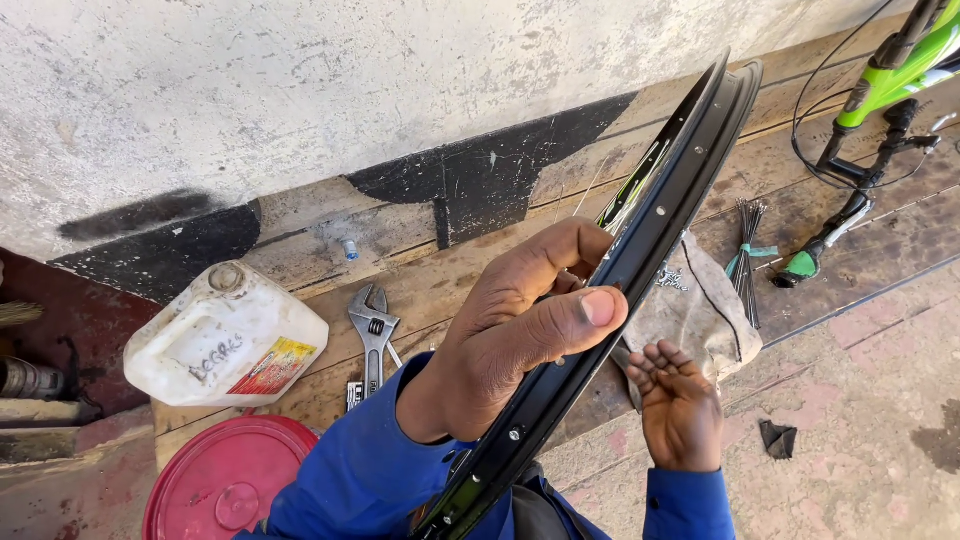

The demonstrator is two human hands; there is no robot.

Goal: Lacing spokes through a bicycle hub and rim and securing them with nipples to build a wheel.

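Nearby, wrench [373, 331], jug [226, 338], spoke bundle [746, 258] surround rim [640, 255].

1. A worn wooden platform [470, 275] runs along the wall.
2. On it: white plastic jug [225, 338] at nine o'clock, adjustable wrench [373, 332] beside it.
3. Grey cloth [700, 310] and spoke bundle [747, 255] lie toward three o'clock.

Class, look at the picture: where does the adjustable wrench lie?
In the head view, the adjustable wrench lies left of centre on the wooden boards, just right of the white plastic jug and left of the left hand holding the black wheel rim.
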